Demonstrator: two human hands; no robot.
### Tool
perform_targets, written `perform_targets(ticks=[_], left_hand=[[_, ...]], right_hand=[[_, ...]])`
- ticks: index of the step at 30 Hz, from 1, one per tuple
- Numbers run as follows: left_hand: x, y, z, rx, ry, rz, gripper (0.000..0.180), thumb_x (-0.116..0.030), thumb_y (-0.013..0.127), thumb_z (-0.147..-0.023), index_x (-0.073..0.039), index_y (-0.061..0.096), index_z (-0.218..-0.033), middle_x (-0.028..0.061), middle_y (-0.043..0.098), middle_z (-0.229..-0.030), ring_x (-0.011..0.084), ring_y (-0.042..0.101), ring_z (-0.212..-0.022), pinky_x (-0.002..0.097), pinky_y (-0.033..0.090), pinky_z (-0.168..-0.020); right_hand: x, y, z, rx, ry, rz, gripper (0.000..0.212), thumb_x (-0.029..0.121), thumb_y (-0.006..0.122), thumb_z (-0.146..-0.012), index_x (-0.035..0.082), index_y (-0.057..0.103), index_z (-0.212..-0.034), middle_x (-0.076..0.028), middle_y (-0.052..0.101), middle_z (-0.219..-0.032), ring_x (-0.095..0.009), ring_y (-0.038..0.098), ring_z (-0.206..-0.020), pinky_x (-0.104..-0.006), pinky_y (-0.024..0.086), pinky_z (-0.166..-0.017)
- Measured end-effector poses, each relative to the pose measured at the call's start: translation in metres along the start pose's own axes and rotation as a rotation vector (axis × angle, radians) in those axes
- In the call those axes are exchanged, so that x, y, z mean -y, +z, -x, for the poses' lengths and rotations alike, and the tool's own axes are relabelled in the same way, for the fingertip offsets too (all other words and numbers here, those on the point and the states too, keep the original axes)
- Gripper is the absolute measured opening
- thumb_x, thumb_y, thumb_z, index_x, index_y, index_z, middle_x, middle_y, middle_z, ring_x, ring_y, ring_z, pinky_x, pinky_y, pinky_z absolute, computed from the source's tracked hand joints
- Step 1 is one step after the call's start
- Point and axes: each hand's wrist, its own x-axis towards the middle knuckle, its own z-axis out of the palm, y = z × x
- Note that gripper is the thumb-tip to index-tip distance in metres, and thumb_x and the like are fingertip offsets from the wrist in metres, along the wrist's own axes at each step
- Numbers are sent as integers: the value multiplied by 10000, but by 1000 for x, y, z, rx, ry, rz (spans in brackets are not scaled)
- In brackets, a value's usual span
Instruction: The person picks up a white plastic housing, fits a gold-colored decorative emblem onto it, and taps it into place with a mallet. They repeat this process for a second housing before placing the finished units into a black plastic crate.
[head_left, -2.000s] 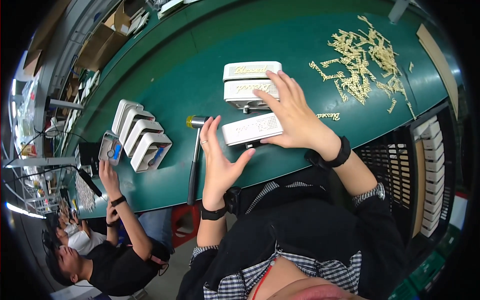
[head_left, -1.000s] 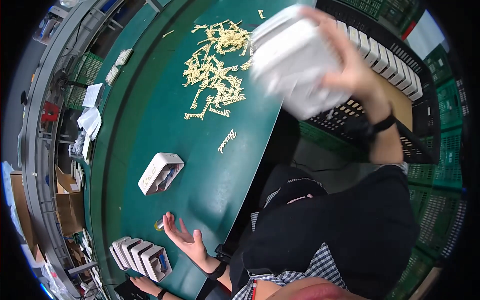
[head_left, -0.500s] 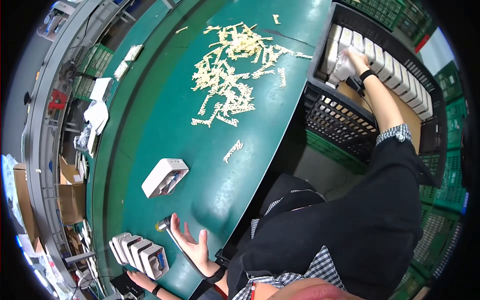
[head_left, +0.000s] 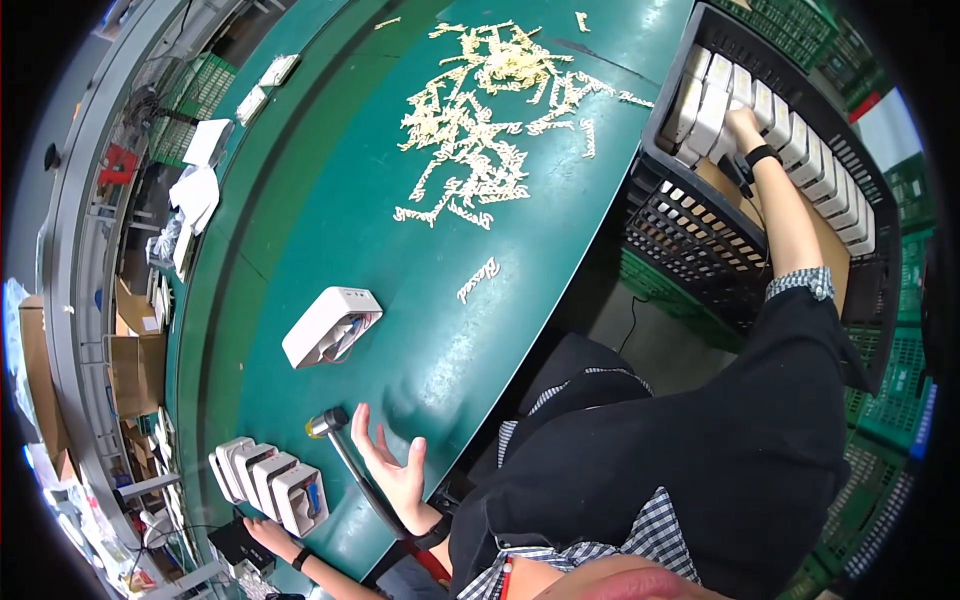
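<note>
My left hand [head_left: 395, 475] is held palm up over the near part of the table, fingers spread and nothing in them. Beside it lies a hammer [head_left: 328, 423] with a yellow and dark head, its handle running down past my wrist. Reaching into a black plastic crate at the right, my right hand [head_left: 742, 128] grips a white box-shaped housing [head_left: 724, 142], its fingertips partly hidden among the others. Rows of similar white housings [head_left: 820, 172] stand in the crate. One more white housing [head_left: 330, 328], open on one side with wires inside, sits on the green table ahead of my left hand.
A pile of pale cut-out word pieces [head_left: 470, 130] spreads over the far table [head_left: 330, 200]; a single one [head_left: 478, 280] lies nearer. Several white housings [head_left: 270, 480] stand at lower left, beside another person's hand [head_left: 270, 538] on a black box. The crate wall [head_left: 690, 215] rises beside the table edge.
My right hand has lowered the white housing among the others in the crate, shifting slightly right. My left hand stays open beside the hammer. The whole view has shifted a little.
</note>
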Motion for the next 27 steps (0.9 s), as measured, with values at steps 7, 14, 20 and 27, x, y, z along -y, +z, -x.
perform_targets(ticks=[7, 14, 20, 27], left_hand=[[7, -7, 6, -39, 12, -17, 831, -241, 798, -702, -76, 395, -1410, 97, 368, -1453, 275, 348, -1364, 486, 282, -1102], [5, -6, 0, -97, 88, -290, 634, -156, 765, -729, -61, 515, -1304, 130, 446, -1390, 301, 404, -1321, 438, 332, -1078], [-25, -31, 25, -398, 96, -425, 554, -132, 745, -753, -53, 548, -1265, 154, 475, -1360, 326, 426, -1292, 417, 355, -1060], [27, -97, 101, -695, -119, -471, 532, -146, 742, -776, -27, 527, -1248, 176, 492, -1298, 354, 431, -1241, 437, 346, -1053]], right_hand=[[83, -35, 77, -430, -66, 197, 640, 449, 599, -888, 3, 501, -1336, -161, 550, -1323, -287, 471, -1261, -432, 355, -1039], [271, 45, 376, 359, -1595, -266, 482, 220, 656, -879, 63, 520, -1314, -118, 594, -1265, -227, 522, -1214, -362, 382, -1024], [291, 190, 531, 741, -1932, -215, 501, 185, 670, -854, 22, 506, -1298, -159, 578, -1248, -324, 562, -1143, -402, 423, -982], [291, 158, 533, 1088, -1557, -36, 390, 194, 653, -853, -13, 582, -1176, -191, 656, -1023, -295, 639, -952, -356, 487, -852]])
